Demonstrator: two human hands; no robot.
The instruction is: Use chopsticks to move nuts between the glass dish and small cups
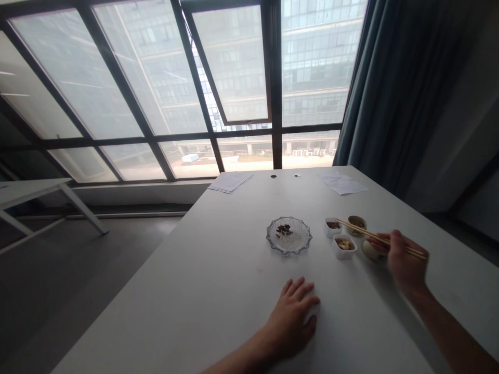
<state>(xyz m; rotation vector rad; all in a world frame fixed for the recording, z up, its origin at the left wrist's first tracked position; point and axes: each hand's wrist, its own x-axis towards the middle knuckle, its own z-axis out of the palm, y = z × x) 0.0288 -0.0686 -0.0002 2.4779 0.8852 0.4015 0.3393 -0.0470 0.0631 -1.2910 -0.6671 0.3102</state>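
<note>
My right hand (407,259) is closed around a pair of wooden chopsticks (374,238), whose tips reach over a small white cup (326,227) of dark pieces. In front of that cup stands a white square cup (344,253) with yellowish pieces. Behind the chopsticks is a brownish bowl (349,220) with some food in it. Another bowl (372,252) is partly hidden by my right hand. Left of the cups, a clear scalloped glass plate (273,244) bears a few dark pieces (284,229). My left hand (294,317) lies on the table with fingers spread, nearer to me than the plate.
The white table (187,291) runs toward the windows. Paper sheets (232,182) lie at its far left corner, and more sheets (343,183) at the far right. A blue curtain (384,104) hangs to the right. Another white table (35,189) stands at left.
</note>
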